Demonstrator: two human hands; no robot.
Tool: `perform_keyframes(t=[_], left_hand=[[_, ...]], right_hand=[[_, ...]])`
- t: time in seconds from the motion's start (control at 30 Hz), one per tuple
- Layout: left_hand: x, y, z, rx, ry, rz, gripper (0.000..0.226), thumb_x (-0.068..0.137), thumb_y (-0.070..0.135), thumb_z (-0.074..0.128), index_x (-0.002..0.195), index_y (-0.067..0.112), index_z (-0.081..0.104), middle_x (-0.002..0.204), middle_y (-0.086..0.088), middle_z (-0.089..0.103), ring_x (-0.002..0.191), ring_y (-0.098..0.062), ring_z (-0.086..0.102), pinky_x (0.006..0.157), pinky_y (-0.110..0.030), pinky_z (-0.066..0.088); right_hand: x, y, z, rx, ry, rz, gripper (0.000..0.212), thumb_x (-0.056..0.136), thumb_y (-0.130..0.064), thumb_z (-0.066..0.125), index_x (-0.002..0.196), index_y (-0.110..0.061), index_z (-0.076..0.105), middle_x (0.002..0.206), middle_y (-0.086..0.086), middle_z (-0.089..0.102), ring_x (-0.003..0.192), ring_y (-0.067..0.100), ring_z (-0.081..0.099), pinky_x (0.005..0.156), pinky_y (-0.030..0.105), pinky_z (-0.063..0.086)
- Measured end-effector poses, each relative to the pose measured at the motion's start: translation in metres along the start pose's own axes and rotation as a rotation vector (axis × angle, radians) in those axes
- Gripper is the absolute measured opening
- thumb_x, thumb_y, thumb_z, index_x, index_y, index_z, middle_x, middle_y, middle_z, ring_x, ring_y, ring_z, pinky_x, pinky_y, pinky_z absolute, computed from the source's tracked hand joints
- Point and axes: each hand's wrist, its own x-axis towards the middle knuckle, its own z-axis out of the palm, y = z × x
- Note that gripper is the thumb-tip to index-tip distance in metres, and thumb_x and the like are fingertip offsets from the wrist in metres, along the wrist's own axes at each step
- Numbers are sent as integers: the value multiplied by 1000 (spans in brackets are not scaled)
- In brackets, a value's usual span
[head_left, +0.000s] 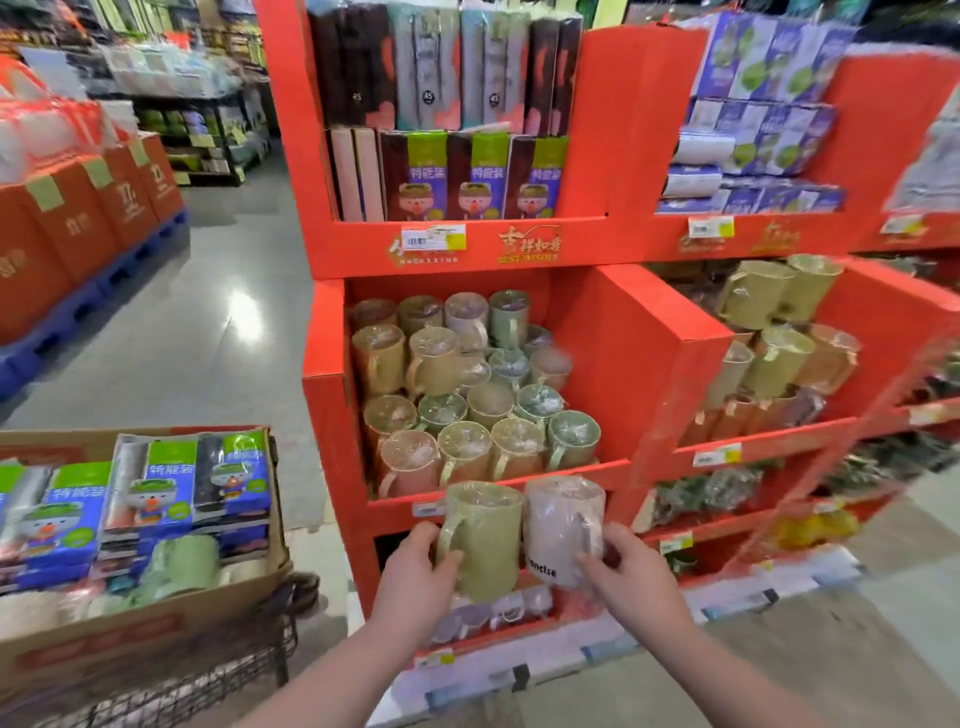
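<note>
My left hand (415, 574) grips a green plastic-wrapped mug (485, 540) by its side, near the handle. Beside it, my right hand (631, 571) holds a pale pink wrapped mug (561, 525) with dark lettering. Both mugs are upright, side by side, in front of the lower edge of a red cardboard display shelf (649, 364). That shelf is filled with several stacked wrapped mugs (467, 395) in green, tan and pink.
A cardboard box (156, 623) on a wire cart at the left holds blue-and-green packs and a green mug (182, 566). Upper red shelves carry boxed packs (467, 176). More mugs (779, 332) fill the shelf to the right. Red boxes on blue pallets (78, 228) line the grey aisle floor.
</note>
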Motion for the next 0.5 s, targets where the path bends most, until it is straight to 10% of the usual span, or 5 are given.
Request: perform_keyframes(t=[0.3, 0.5], left_hand=[[9, 31, 30, -31, 95, -37, 15, 91, 15, 59, 106, 13, 57, 93, -2, 63, 85, -20, 58, 67, -26, 39], [41, 38, 27, -5, 117, -41, 8, 90, 19, 60, 93, 18, 53, 73, 4, 56, 61, -7, 50, 50, -16, 33]], right_hand=[[34, 19, -31, 58, -36, -106, 12, 86, -24, 64, 82, -16, 57, 75, 1, 62, 68, 12, 55, 60, 22, 40], [63, 7, -30, 106, -78, -149, 21, 86, -24, 65, 82, -40, 51, 77, -16, 62, 72, -2, 56, 59, 14, 39]])
